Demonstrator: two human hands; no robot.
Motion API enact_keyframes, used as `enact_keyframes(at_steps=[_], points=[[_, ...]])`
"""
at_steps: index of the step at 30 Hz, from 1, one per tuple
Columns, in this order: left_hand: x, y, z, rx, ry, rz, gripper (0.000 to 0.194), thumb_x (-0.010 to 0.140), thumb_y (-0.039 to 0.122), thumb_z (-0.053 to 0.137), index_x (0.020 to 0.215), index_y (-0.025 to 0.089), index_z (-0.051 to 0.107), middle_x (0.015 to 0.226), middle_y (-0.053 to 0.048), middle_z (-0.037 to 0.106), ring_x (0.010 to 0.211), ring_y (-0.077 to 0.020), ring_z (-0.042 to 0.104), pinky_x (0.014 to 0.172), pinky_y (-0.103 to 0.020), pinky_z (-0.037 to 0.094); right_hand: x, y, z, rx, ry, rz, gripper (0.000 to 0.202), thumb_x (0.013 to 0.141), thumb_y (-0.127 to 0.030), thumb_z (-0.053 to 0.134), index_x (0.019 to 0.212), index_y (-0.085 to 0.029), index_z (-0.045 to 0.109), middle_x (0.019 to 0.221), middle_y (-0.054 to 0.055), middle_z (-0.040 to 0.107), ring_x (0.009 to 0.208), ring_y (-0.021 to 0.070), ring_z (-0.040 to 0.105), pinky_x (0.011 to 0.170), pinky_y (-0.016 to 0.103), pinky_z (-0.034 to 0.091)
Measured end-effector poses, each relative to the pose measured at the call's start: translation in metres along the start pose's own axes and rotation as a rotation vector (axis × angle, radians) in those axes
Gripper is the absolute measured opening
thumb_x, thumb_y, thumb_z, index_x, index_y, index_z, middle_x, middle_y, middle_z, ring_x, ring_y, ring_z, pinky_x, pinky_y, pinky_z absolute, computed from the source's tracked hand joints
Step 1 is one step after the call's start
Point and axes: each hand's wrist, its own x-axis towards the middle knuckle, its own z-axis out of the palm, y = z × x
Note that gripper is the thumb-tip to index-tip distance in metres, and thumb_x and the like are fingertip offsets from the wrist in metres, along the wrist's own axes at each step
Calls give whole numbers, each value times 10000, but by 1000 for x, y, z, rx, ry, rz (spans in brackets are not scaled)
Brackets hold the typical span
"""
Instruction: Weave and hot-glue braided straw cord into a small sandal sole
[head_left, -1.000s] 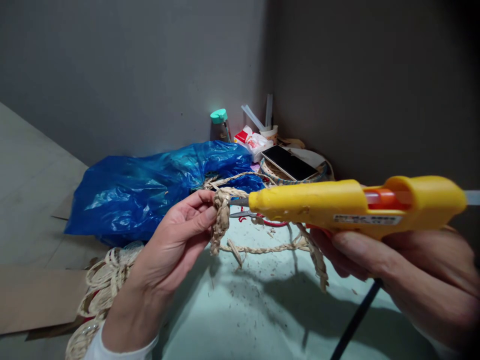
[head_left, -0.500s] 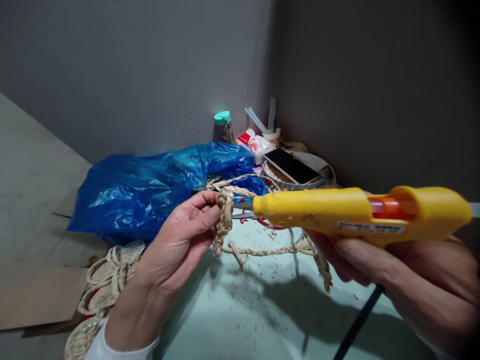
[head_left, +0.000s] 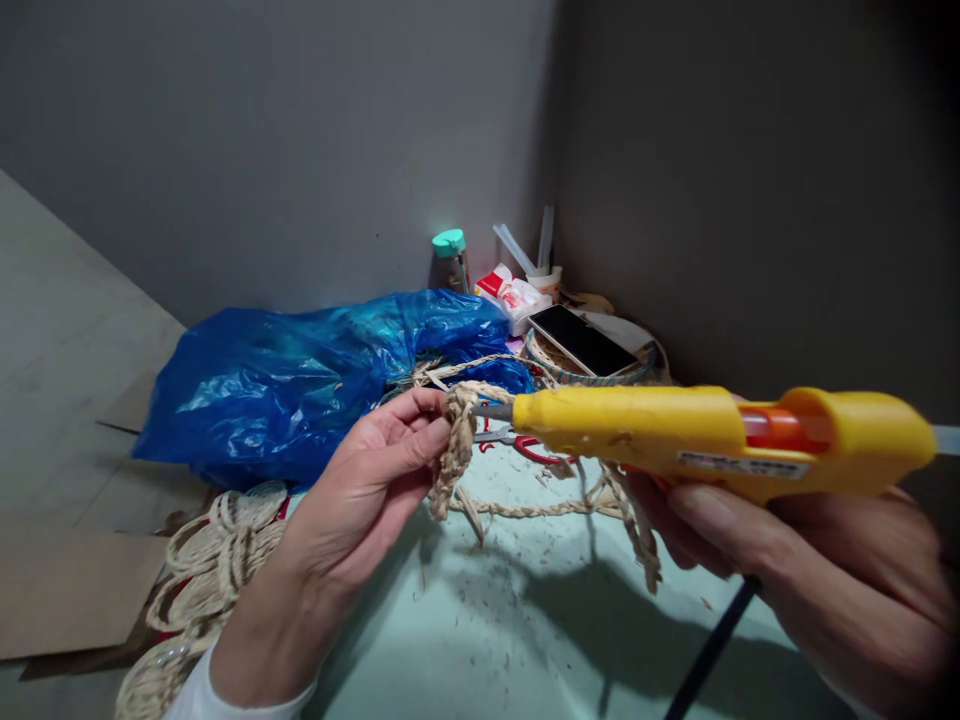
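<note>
My left hand [head_left: 375,480] pinches the end of a braided straw cord [head_left: 454,440] between thumb and fingers. My right hand [head_left: 795,550] is wrapped round a yellow glue gun [head_left: 637,425], held level and pointing left. The gun's dark metal nozzle reaches the cord's right side beside my left fingertips; whether any glue is on it cannot be seen. More of the braid [head_left: 540,509] runs right, low over the pale green table [head_left: 525,620], to a frayed end [head_left: 641,540] below the gun. Behind the nozzle lie red-handled scissors [head_left: 532,447].
A blue plastic bag [head_left: 285,385] lies at the back left, with coiled straw braids [head_left: 217,570] nearer. Toward the wall are a teal-lidded jar [head_left: 450,258], a paper cup [head_left: 546,282] with clear sticks, and a phone [head_left: 581,338] on a basket. A black cable [head_left: 712,645] hangs below the gun.
The braid end and my left fingertips have shifted slightly right, up to the nozzle. The view has tilted a little, and more of the scissors shows. Both hands keep their hold.
</note>
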Motion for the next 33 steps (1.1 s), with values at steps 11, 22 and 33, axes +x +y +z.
enact_keyframes(at_steps=[11,22,33], points=[[2,1,4,-14,30,7,213,866,-67,583,1011,43,695,918,-140,775,673,-138,741,702,-249,644,10,-6,10,-8,47,82,484,873,-696,553,721,-270,727,511,47,554,575,274,621,475,337,535],[3,1,4,10,32,10,174,889,-5,603,1010,99,674,844,-59,680,676,-100,666,697,-205,585,0,1,-7,83,-165,-14,336,975,-423,554,726,-266,714,599,10,650,462,167,592,384,241,465],[2,1,11,9,50,-26,248,879,-48,553,1083,52,653,948,-138,718,689,-136,701,683,-244,619,4,-2,-4,7,-94,-88,240,977,-392,580,775,-287,656,585,-78,642,431,96,581,380,174,420]])
